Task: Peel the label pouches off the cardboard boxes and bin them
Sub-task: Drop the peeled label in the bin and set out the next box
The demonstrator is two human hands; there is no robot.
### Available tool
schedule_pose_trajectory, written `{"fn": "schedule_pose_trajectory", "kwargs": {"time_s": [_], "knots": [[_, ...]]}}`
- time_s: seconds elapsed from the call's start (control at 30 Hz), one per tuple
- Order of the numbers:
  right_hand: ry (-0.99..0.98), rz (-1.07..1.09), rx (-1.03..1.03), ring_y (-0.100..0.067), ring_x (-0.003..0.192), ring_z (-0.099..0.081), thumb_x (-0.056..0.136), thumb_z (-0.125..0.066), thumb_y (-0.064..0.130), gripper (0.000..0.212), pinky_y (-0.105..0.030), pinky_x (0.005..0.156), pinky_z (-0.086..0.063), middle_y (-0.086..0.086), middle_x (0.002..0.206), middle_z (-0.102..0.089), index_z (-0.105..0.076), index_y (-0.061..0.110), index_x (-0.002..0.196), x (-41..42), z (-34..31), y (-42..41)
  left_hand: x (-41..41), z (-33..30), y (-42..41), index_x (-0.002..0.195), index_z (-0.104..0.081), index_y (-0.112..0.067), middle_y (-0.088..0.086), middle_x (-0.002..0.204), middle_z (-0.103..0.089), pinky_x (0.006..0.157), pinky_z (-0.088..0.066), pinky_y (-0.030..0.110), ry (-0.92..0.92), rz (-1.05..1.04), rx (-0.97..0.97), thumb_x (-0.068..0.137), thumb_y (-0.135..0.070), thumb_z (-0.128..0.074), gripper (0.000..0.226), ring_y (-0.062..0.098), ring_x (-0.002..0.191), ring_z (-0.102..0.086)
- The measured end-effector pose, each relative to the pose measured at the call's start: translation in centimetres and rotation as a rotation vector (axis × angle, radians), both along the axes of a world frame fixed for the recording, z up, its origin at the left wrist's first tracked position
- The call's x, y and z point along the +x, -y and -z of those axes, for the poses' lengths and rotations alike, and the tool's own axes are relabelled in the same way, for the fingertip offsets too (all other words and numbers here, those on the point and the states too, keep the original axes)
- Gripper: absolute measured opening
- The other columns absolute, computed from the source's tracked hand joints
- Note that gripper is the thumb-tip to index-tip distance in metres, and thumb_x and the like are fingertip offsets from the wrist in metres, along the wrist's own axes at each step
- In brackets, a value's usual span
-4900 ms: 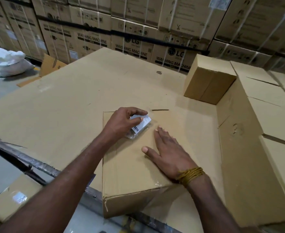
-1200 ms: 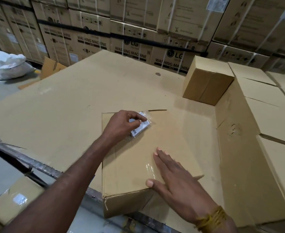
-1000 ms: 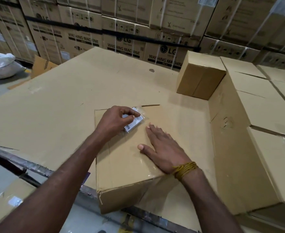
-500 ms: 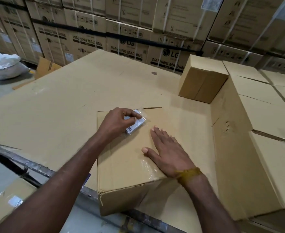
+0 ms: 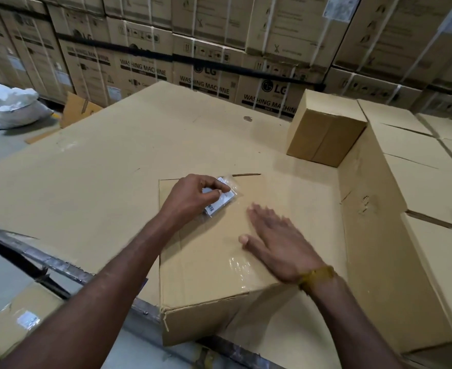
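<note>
A brown cardboard box (image 5: 208, 257) lies flat in front of me, its near corner past the edge of the big cardboard sheet (image 5: 91, 187). A clear label pouch (image 5: 220, 199) with a white barcode slip sits near the box's far left corner. My left hand (image 5: 192, 198) pinches the pouch with curled fingers and thumb. My right hand (image 5: 275, 243) lies with straight fingers over the box top, right of the pouch, slightly blurred.
A smaller upright box (image 5: 323, 129) stands at the back right, and a row of stacked boxes (image 5: 416, 187) walls the right side. Washing-machine cartons (image 5: 206, 62) fill the background. A white sack (image 5: 11, 106) lies on the floor at far left. A metal rail (image 5: 49, 259) runs below the sheet.
My left hand keeps its pinch on the pouch in the same spot. My right hand has shifted a little on the box top and blurs with motion.
</note>
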State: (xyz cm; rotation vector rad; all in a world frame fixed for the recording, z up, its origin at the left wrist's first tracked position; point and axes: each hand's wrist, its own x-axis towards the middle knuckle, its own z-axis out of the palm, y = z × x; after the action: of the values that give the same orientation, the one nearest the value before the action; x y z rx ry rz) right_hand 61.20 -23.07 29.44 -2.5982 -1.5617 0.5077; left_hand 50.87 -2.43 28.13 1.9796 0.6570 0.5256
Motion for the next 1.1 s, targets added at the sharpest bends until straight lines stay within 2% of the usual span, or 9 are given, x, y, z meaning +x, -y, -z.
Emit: {"fn": "schedule_pose_trajectory", "kwargs": {"time_s": [0.13,0.3,0.37,0.57,0.7,0.8,0.9,1.0,1.1], "knots": [[0.1,0.31,-0.006,-0.02,0.153,0.01,0.093,-0.012,0.072,0.085,-0.042,0.124,0.005,-0.002,0.167,0.006,-0.001,0.02,0.159,2.7,-0.2,-1.4,-0.1,0.2,-0.1,0.092,-0.08,-0.032,-0.023,0.086,-0.072,0.058,-0.041,0.022,0.026,0.0,-0.03,0.089,-0.015,-0.063,0.024,-0.002,0.066,-0.058],[-0.095,-0.139,0.091,-0.009,0.149,0.021,0.086,-0.011,0.075,0.079,-0.03,0.121,0.011,0.012,0.162,0.02,-0.001,0.041,0.157,-4.0,-0.6,0.4,-0.1,0.2,-0.2,0.091,-0.08,-0.034,-0.025,0.084,-0.071,0.058,-0.04,0.025,0.023,0.001,-0.029,0.088,-0.016,-0.062,0.026,0.003,0.066,-0.057],[-0.058,-0.249,0.054,-0.005,0.148,0.021,0.084,-0.007,0.081,0.076,-0.032,0.121,0.011,0.019,0.161,0.02,-0.001,0.05,0.154,-4.2,0.0,0.7,-0.1,0.0,-0.1,0.091,-0.08,-0.034,-0.025,0.081,-0.07,0.056,-0.038,0.025,0.019,0.01,-0.021,0.089,-0.016,-0.062,0.026,0.004,0.062,-0.054],[0.159,0.365,0.025,-0.024,0.153,0.01,0.091,-0.012,0.073,0.081,-0.047,0.123,0.005,-0.003,0.167,0.005,-0.011,0.028,0.159,2.0,-0.3,0.2,-0.1,-0.1,0.0,0.091,-0.08,-0.033,-0.022,0.092,-0.073,0.065,-0.044,0.026,0.023,0.031,-0.043,0.087,-0.015,-0.061,0.026,0.008,0.079,-0.065],[-0.038,0.043,0.21,-0.013,0.152,0.014,0.078,0.002,0.083,0.095,-0.035,0.122,0.007,0.005,0.166,0.008,-0.014,0.034,0.158,-3.1,-1.1,0.0,-0.1,-0.1,-0.1,0.091,-0.079,-0.035,-0.022,0.09,-0.073,0.064,-0.042,0.026,0.009,0.04,-0.025,0.087,-0.016,-0.061,0.027,0.018,0.082,-0.066],[-0.069,-0.218,0.083,-0.006,0.151,0.013,0.083,-0.007,0.083,0.083,-0.031,0.121,0.008,0.015,0.164,0.01,-0.008,0.044,0.156,-4.7,0.0,-0.3,0.0,0.0,0.0,0.09,-0.079,-0.037,-0.024,0.089,-0.073,0.065,-0.043,0.028,0.01,0.053,-0.012,0.083,-0.021,-0.06,0.026,0.022,0.083,-0.067],[0.033,0.01,0.065,-0.011,0.153,0.008,0.091,-0.016,0.077,0.074,-0.036,0.122,0.004,0.015,0.165,0.008,-0.008,0.043,0.156,-1.4,0.6,-0.6,-0.1,-0.2,0.0,0.09,-0.079,-0.035,-0.021,0.091,-0.074,0.064,-0.042,0.026,0.012,0.055,-0.019,0.083,-0.021,-0.061,0.024,0.015,0.079,-0.066],[0.093,0.307,0.001,-0.023,0.154,0.002,0.095,-0.019,0.071,0.075,-0.045,0.123,-0.001,0.001,0.167,0.005,-0.007,0.033,0.158,1.3,0.2,-0.6,-0.1,-0.2,0.1,0.091,-0.079,-0.033,-0.022,0.092,-0.073,0.06,-0.041,0.019,0.011,0.056,-0.006,0.087,-0.015,-0.062,0.025,0.004,0.075,-0.063],[0.022,0.166,0.082,-0.022,0.154,0.003,0.094,-0.021,0.072,0.075,-0.042,0.124,-0.002,-0.003,0.167,0.003,-0.011,0.034,0.158,-1.6,-0.6,-0.8,-0.3,-0.3,0.1,0.091,-0.08,-0.031,-0.022,0.09,-0.073,0.054,-0.038,0.012,0.032,0.061,-0.035,0.087,-0.014,-0.063,0.024,0.006,0.072,-0.061]]}}
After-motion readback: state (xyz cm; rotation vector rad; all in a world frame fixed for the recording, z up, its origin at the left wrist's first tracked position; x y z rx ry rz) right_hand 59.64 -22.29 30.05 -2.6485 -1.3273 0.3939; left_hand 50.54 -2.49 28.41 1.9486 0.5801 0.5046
